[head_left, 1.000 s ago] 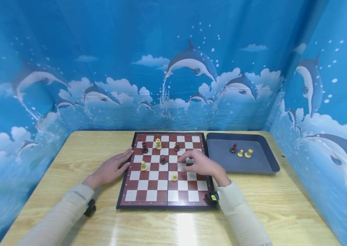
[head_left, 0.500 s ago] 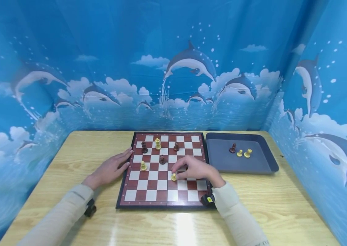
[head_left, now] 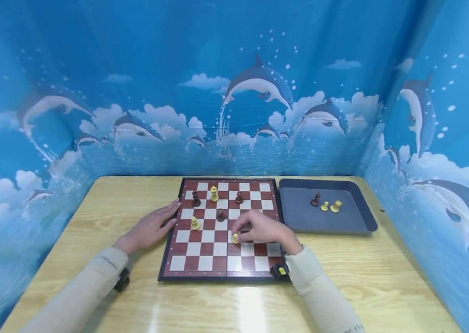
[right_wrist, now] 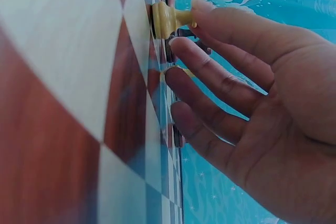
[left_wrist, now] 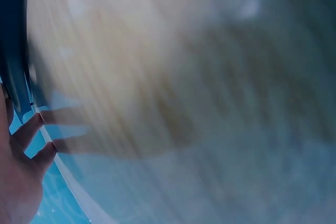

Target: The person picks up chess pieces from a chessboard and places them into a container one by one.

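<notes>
A red and white chessboard (head_left: 192, 263) lies flat on the wooden table. My right hand (head_left: 263, 227) pinches the head of a yellow pawn (right_wrist: 167, 20) between thumb and forefinger, and the pawn stands upright on the board. Its other fingers are spread, as the right wrist view shows. My left hand (head_left: 149, 229) rests at the board's left edge with its fingers extended. Between the hands stand another yellow chess piece (head_left: 194, 224) and a dark piece (head_left: 220, 214). Farther back are a tall yellow piece (head_left: 214, 194) and two dark pieces, one on the left (head_left: 196, 199).
To the right of the board sits a grey tray (head_left: 301, 224). It holds a dark chess piece (head_left: 315, 200), a small yellow pawn (head_left: 324, 206) and a larger yellow piece (head_left: 336, 206). A blue dolphin-print curtain (head_left: 155, 92) stands behind the table and along its sides.
My right hand has come left and nearer to the front, from over bare squares to the yellow pawn, and now pinches it. The left hand stays at the board's edge.
</notes>
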Motion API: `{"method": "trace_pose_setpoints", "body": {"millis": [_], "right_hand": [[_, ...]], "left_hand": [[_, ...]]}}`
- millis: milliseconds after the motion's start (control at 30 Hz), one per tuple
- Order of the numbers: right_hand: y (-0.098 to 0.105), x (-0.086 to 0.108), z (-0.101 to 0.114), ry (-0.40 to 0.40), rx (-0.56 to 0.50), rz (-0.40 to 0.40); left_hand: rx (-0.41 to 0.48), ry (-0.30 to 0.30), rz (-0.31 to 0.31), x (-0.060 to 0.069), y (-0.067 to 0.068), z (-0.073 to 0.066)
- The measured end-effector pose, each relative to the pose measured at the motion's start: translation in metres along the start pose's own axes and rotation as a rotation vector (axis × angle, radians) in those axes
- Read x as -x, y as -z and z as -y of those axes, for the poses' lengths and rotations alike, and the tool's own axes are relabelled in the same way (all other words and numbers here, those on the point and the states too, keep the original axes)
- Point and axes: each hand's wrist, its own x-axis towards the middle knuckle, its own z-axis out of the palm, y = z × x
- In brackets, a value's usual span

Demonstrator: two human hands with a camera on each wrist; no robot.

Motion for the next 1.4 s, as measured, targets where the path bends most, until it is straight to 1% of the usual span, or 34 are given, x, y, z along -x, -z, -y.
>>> {"method": "trace_pose_setpoints", "body": {"millis": [100, 333, 467, 633, 833, 1000, 1167, 1267, 1400], "right_hand": [[-0.001, -0.002, 0.001, 0.011, 0.001, -0.002], [0.002, 0.0, 0.001, 0.055, -0.048, -0.065], [0.006, 0.001, 0.002, 0.037, -0.066, -0.096], [0.014, 0.007, 0.005, 0.026, -0.062, -0.138], [0.024, 0.015, 0.006, 0.031, -0.068, -0.222], [0.031, 0.022, 0.002, 0.026, -0.086, -0.267], [0.039, 0.026, -0.001, 0.054, -0.079, -0.329], [0.043, 0.028, -0.003, 0.049, -0.084, -0.352], [0.046, 0.035, -0.009, 0.028, -0.121, -0.375]], "left_hand": [[-0.005, -0.003, -0.008, 0.001, 0.0, 0.001], [-0.024, -0.021, -0.016, 0.0, 0.0, 0.0], [-0.041, -0.021, -0.016, 0.001, 0.001, 0.0], [-0.048, -0.018, -0.017, 0.0, 0.001, 0.001], [-0.059, -0.027, -0.03, -0.001, -0.002, 0.003], [-0.062, -0.03, -0.02, 0.0, -0.002, 0.004], [-0.063, -0.031, -0.019, 0.0, -0.001, 0.006], [-0.063, -0.03, -0.017, -0.001, 0.0, 0.008], [-0.057, -0.026, -0.009, -0.001, -0.004, 0.007]]}}
